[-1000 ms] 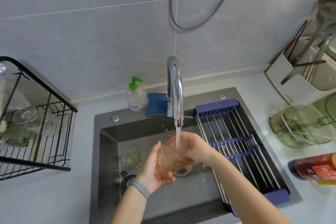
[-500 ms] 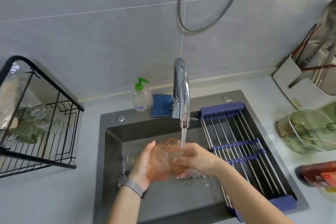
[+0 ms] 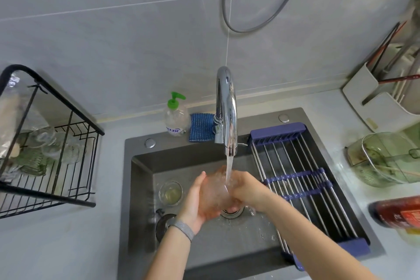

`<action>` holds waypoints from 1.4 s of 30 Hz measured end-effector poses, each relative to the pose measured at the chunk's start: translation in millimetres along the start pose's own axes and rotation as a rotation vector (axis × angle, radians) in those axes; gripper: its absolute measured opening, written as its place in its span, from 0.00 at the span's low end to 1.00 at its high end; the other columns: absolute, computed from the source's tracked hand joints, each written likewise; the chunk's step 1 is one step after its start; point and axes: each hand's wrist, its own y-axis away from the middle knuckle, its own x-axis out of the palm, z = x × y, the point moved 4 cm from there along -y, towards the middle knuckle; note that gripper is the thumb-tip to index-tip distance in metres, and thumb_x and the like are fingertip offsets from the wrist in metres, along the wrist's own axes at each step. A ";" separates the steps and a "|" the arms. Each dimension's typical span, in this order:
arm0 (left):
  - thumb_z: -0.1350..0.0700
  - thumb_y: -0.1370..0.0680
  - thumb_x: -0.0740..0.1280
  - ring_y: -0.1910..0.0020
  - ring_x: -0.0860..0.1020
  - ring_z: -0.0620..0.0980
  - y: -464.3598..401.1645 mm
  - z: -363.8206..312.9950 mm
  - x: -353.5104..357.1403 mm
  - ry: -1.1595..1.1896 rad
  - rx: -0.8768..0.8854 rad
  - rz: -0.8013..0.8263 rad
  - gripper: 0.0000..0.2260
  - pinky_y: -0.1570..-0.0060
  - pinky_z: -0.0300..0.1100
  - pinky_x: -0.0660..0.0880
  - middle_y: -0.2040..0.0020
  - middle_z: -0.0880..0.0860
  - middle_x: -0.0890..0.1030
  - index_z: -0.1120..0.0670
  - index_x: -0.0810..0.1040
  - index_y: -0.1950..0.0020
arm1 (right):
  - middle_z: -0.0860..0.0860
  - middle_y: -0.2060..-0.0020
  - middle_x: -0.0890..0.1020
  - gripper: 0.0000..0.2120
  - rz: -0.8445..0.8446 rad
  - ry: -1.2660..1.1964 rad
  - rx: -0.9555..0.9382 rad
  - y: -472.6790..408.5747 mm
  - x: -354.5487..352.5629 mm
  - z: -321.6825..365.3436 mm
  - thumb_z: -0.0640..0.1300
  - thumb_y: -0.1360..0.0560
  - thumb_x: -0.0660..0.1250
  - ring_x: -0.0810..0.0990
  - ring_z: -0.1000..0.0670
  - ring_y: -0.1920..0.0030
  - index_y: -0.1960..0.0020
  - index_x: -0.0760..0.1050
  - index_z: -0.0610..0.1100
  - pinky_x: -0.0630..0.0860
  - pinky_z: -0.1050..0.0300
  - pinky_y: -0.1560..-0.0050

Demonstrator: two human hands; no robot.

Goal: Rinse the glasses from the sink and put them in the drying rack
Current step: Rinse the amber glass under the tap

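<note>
Both hands are wrapped around one pinkish glass (image 3: 216, 191) under the running tap (image 3: 226, 111). The left hand (image 3: 195, 202) cups it from below and from the side, fingers curled up along the wall; the right hand (image 3: 246, 191) grips the opposite side, and the stream of water (image 3: 229, 170) falls right between them onto the glass. They hold it over the drain, above the middle of the sink (image 3: 141, 188). A grey band (image 3: 183, 229) sits on the left wrist.

Just left of the hands, a small clear glass (image 3: 171, 193) stands upright on the sink floor. A roll-up rack (image 3: 302, 179) of steel rods with blue ends spans the sink's right part. At the sink's back edge stand a soap bottle (image 3: 176, 118) with a green pump and, beside it, a blue sponge (image 3: 201, 127).

On the tabletop near its left edge stands the black wire drying rack (image 3: 75, 166), with a few clear and greenish glasses (image 3: 43, 136) inside.
</note>
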 end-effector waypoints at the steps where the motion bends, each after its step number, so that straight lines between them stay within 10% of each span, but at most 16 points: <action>1: 0.36 0.22 0.60 0.59 0.81 0.57 0.7 -1.2 0.8 0.002 -0.003 0.055 0.25 0.66 0.41 0.76 0.51 0.58 0.84 0.55 0.82 0.42 | 0.43 0.52 0.85 0.09 0.142 -0.139 0.023 3.1 -3.0 0.1 0.35 0.22 0.66 0.85 0.43 0.55 0.45 0.79 0.45 0.83 0.49 0.56; 7: 0.37 0.23 0.61 0.57 0.83 0.54 8.3 -1.5 -9.0 -0.124 0.260 0.022 0.24 0.71 0.43 0.77 0.46 0.58 0.83 0.52 0.75 0.36 | 0.42 0.57 0.84 0.16 0.312 -0.430 0.126 5.8 -0.2 -8.0 0.27 0.22 0.59 0.84 0.43 0.62 0.37 0.74 0.39 0.83 0.56 0.63; 10: 0.38 0.22 0.62 0.75 0.75 0.47 12.7 -6.2 -8.8 -0.123 0.237 -0.094 0.23 0.81 0.33 0.62 0.64 0.53 0.81 0.57 0.78 0.45 | 0.42 0.69 0.80 0.08 0.066 -0.149 0.121 3.1 14.9 -11.0 0.34 0.21 0.60 0.76 0.51 0.78 0.47 0.76 0.33 0.70 0.63 0.80; 13: 0.37 0.23 0.60 0.82 0.68 0.46 12.9 -11.6 -6.5 -0.143 0.070 -0.081 0.23 0.82 0.32 0.54 0.73 0.52 0.77 0.56 0.80 0.57 | 0.44 0.73 0.78 0.10 -0.131 0.006 0.010 2.2 10.8 -4.1 0.35 0.25 0.62 0.78 0.47 0.75 0.63 0.77 0.37 0.77 0.57 0.74; 17: 0.35 0.24 0.59 0.74 0.74 0.49 11.4 -24.4 -11.4 -0.237 0.007 -0.074 0.23 0.78 0.33 0.64 0.69 0.52 0.81 0.53 0.81 0.57 | 0.42 0.55 0.84 0.08 0.137 -0.376 -0.027 11.7 7.4 -3.6 0.29 0.23 0.65 0.85 0.44 0.56 0.48 0.80 0.38 0.84 0.52 0.59; 21: 0.36 0.28 0.68 0.53 0.82 0.49 11.0 -21.0 2.0 -0.196 0.068 0.008 0.19 0.55 0.46 0.77 0.50 0.51 0.85 0.48 0.82 0.45 | 0.38 0.56 0.83 0.10 -0.082 -0.412 0.091 5.4 12.2 -14.6 0.32 0.20 0.60 0.84 0.46 0.67 0.42 0.76 0.30 0.80 0.56 0.69; 25: 0.43 0.28 0.72 0.47 0.79 0.55 12.7 -26.4 5.1 0.081 0.347 -0.008 0.20 0.50 0.52 0.76 0.43 0.57 0.80 0.50 0.77 0.41 | 0.37 0.59 0.83 0.10 0.223 -0.593 0.097 18.5 14.4 -9.6 0.29 0.20 0.58 0.78 0.51 0.71 0.47 0.78 0.33 0.75 0.66 0.74; 31: 0.44 0.21 0.62 0.51 0.84 0.58 11.7 -19.8 14.4 0.035 0.128 -0.059 0.20 0.55 0.54 0.80 0.47 0.59 0.84 0.58 0.77 0.39 | 0.43 0.69 0.78 0.11 -0.204 0.153 0.050 7.9 2.4 -4.7 0.41 0.25 0.66 0.77 0.47 0.70 0.60 0.79 0.33 0.79 0.52 0.67; 35: 0.41 0.21 0.58 0.48 0.80 0.62 8.0 -23.4 5.3 0.133 0.033 -0.053 0.28 0.41 0.60 0.74 0.43 0.65 0.81 0.63 0.78 0.37 | 0.47 0.74 0.79 0.10 0.043 -0.013 0.009 22.2 4.6 12.0 0.40 0.23 0.68 0.78 0.51 0.75 0.63 0.78 0.42 0.77 0.59 0.70; 38: 0.40 0.19 0.55 0.48 0.81 0.62 7.7 -18.7 7.6 0.140 -0.062 0.012 0.28 0.39 0.62 0.73 0.46 0.63 0.83 0.62 0.79 0.37 | 0.48 0.76 0.79 0.14 -0.034 0.311 0.005 15.3 -5.4 8.8 0.48 0.23 0.67 0.78 0.51 0.77 0.58 0.82 0.38 0.80 0.56 0.71; 42: 0.44 0.18 0.53 0.56 0.83 0.62 13.1 -19.3 17.7 0.213 -0.083 0.125 0.24 0.55 0.58 0.80 0.52 0.63 0.84 0.60 0.79 0.41 | 0.51 0.55 0.85 0.11 -0.230 0.359 -0.181 11.8 -3.8 20.4 0.43 0.28 0.70 0.84 0.50 0.53 0.46 0.81 0.45 0.81 0.54 0.49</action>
